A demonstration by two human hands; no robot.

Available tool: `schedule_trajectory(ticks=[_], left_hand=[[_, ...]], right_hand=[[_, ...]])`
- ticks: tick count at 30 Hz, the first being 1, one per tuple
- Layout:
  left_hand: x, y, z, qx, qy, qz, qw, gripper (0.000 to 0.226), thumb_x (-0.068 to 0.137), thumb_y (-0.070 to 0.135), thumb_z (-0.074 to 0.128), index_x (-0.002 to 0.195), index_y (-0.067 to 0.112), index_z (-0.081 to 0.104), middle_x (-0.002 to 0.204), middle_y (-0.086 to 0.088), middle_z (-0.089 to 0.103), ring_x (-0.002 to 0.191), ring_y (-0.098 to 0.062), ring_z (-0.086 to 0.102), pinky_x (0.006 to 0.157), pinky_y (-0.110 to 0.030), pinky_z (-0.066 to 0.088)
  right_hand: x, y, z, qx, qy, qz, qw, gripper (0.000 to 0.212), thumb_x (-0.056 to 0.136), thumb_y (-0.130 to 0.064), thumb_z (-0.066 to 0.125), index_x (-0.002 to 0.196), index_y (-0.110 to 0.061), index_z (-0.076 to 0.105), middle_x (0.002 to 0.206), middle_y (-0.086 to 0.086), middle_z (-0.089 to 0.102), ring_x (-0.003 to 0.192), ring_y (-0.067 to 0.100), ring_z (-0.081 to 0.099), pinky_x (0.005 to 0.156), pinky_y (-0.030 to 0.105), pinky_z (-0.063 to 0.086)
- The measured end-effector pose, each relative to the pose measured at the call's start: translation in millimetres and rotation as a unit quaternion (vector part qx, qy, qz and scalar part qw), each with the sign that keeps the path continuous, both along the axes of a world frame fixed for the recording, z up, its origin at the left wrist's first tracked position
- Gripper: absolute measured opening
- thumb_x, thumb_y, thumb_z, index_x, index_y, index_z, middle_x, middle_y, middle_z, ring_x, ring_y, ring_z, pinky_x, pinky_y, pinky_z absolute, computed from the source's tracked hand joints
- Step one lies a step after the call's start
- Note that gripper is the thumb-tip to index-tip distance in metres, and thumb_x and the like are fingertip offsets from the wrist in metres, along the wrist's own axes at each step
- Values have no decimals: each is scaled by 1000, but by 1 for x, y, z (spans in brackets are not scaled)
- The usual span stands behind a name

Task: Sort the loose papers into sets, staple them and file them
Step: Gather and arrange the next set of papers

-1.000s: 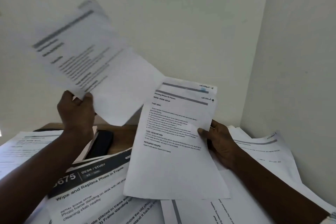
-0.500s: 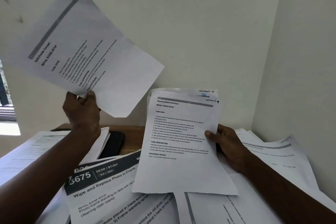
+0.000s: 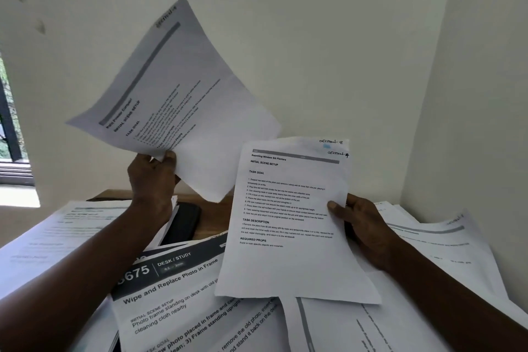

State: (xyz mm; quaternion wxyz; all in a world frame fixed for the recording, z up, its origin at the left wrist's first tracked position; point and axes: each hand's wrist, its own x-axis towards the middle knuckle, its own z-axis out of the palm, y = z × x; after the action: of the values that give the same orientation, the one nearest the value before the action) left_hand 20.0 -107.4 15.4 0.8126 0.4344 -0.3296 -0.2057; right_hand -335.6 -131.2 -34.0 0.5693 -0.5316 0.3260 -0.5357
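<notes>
Lying across the lower left of the frame, loose papers (image 3: 57, 231) overlap in a pale spread on the surface (image 3: 213, 217), whose brown wood shows only in a small gap at centre. A window (image 3: 11, 123) sits at the far left edge.

The left hand (image 3: 151, 180) is raised at centre left. Its fingers (image 3: 168, 158) are curled and clamped on the bottom edge of a tilted sheet (image 3: 183, 100). That sheet fans up toward the upper middle of the frame, clear of the pile, its printed text running diagonally and slightly blurred.

Below the hand, a dark flat object (image 3: 183, 223) lies on the wood, partly covered by paper. In front of it, a bold-headed page (image 3: 177, 294) reading "Wipe and Replace Photo in Frame" lies on the pile at lower centre.

Right of centre, a small set of sheets (image 3: 288, 223) is held nearly upright, the front one headed "Repotting Window Sill Planters". A second sheet peeks out behind its top edge, and both have handwritten section labels in the top right corner. The right hand (image 3: 363, 226) grips the set at its right edge, thumb (image 3: 333, 206) pressed on the front; its other fingers are hidden behind the paper.

More papers (image 3: 443, 243) lie heaped at lower right, against the corner of the white wall (image 3: 471, 94).
</notes>
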Motion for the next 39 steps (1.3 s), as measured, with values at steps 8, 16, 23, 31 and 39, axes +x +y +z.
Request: schedule_trajectory(ticks=[8,16,23,31,39], left_hand=[[-14,8,-14,189,-203,-206,939,38,96,-12,53,116,15,70,110,-5,78,100,-28,74,83,-37,58],[-52,24,-10,254,-247,-345,869,39,104,-2,48,128,25,62,113,-6,78,103,-32,75,89,-46,60],[-64,37,-7,251,-277,-423,826,30,108,9,48,128,20,67,116,-5,78,98,-25,75,67,-28,58],[-34,27,-2,382,-587,-98,707,28,94,57,61,108,34,70,110,9,70,105,-16,64,86,-31,47],[-47,36,2,441,-651,-210,581,60,71,68,83,115,29,68,100,15,64,94,-6,61,86,-29,49]], right_hand=[[-2,-1,1,13,-40,-28,999,23,99,-4,59,120,0,69,114,18,76,94,31,76,72,37,63],[-3,-3,4,1,16,-86,996,22,99,-6,63,120,-1,69,109,14,77,85,24,77,68,32,63],[-3,-9,-1,-9,55,-126,991,25,96,-4,67,121,-5,69,113,16,76,100,32,73,92,47,59],[-9,-23,-11,-48,14,-382,923,23,100,1,55,85,-17,55,83,-6,59,73,3,56,70,15,45],[-11,-33,-16,-11,-84,-409,909,13,95,-3,51,99,-16,53,97,-7,58,85,8,55,93,26,44]])
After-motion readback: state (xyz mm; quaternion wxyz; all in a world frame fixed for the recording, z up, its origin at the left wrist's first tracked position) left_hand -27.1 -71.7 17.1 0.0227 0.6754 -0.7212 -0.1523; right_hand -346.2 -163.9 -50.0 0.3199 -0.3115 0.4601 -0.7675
